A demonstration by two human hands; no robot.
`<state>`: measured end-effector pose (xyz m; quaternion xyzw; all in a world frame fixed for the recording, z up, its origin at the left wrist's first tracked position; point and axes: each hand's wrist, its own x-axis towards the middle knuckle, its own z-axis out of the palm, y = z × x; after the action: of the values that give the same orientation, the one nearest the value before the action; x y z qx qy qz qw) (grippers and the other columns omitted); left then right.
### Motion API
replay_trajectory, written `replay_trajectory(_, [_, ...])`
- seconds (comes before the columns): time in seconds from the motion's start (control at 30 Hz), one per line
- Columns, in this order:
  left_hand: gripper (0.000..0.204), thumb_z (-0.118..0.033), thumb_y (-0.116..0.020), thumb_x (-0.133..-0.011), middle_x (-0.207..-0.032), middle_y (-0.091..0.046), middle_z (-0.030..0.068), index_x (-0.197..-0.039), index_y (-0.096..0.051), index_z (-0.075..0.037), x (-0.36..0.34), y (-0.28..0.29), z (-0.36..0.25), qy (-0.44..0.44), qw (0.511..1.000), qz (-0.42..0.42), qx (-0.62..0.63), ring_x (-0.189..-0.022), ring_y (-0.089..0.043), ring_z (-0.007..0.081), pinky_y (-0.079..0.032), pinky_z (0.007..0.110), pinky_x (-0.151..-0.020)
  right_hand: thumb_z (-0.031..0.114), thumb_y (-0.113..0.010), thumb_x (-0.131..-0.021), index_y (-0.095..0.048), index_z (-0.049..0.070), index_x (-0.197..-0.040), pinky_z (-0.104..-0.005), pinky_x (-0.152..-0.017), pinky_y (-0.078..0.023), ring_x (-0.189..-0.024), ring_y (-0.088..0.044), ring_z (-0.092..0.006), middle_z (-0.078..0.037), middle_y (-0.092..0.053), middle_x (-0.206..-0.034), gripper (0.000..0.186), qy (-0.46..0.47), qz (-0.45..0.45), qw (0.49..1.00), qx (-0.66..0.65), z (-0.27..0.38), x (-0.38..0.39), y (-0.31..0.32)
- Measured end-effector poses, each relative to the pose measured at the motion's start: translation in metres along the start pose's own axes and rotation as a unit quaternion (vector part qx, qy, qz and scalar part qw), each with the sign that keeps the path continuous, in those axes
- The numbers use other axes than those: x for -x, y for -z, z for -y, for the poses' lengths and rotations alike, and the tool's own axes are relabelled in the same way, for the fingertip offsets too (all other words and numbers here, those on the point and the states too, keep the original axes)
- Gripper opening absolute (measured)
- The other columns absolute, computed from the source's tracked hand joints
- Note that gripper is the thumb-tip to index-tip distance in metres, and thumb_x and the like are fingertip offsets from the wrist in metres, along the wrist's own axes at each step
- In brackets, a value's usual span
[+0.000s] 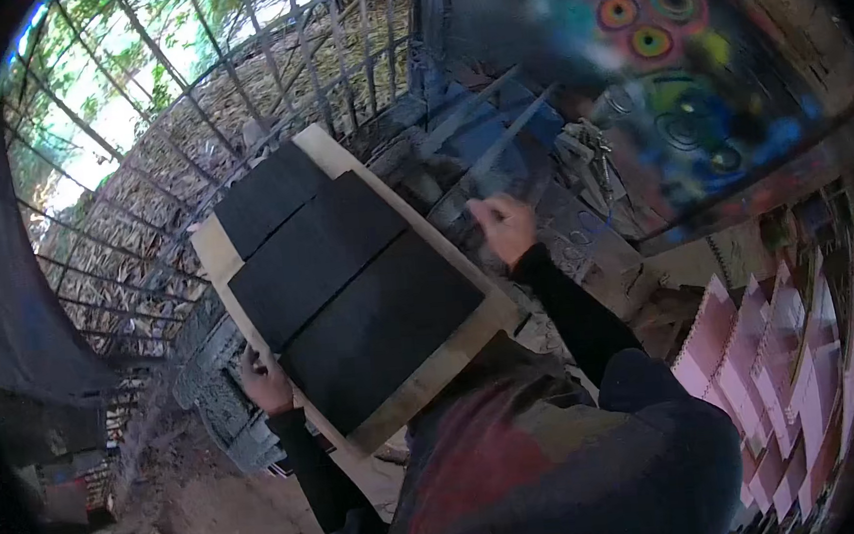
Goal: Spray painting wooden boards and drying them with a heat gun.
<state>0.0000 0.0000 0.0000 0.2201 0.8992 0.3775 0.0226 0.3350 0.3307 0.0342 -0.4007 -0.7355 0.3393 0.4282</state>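
Metal bars (160,62) and a paint-marked sheet (682,131) form the background. Three black panels (320,250) lie on a pale board (434,375), between the grips. Left grip (266,382): at the board's left edge, fingers half-curled; clasp cannot be told. Right grip (506,227): apart from the board, right of it, fingers partly curled; whether clenched cannot be told.

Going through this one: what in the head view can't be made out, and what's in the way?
- Head view: whether the right hand pinches anything small; motion blur and closed fingers.
- Head view: how the left hand meets the wooden board; shadow and curled fingers.
- Head view: part of the grey crate; the board covers it.
- Head view: the painted panel's top; cut off by the upper edge.
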Motion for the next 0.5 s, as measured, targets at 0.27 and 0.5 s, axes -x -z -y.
replay_trajectory(0.27, [0.041,-0.034,-0.059,-0.097,-0.069,-0.061,0.0093,-0.087,-0.067,0.005,0.049,0.046,0.012,0.062,0.992,-0.094,-0.053,-0.064,-0.051,0.0166,-0.041,0.037,-0.059,0.032,-0.062,-0.091,-0.064,0.008,-0.112,-0.0418,-0.086,-0.048,-0.102,-0.062,-0.0311,-0.012,-0.066,-0.110,0.032,-0.221,-0.216,0.919,0.246,-0.177,-0.045,0.195])
replay_trajectory(0.5, [0.047,-0.038,-0.055,-0.099,-0.069,-0.062,0.0069,-0.081,-0.064,0.005,0.105,0.023,-0.039,0.088,0.985,-0.150,0.008,-0.062,-0.053,0.0143,-0.042,0.033,-0.058,0.059,-0.068,-0.080,-0.048,0.004,-0.138,-0.0461,-0.109,-0.032,-0.132,-0.037,-0.0428,-0.027,-0.037,-0.145,0.083,-0.213,-0.063,0.923,0.314,-0.267,-0.085,0.232])
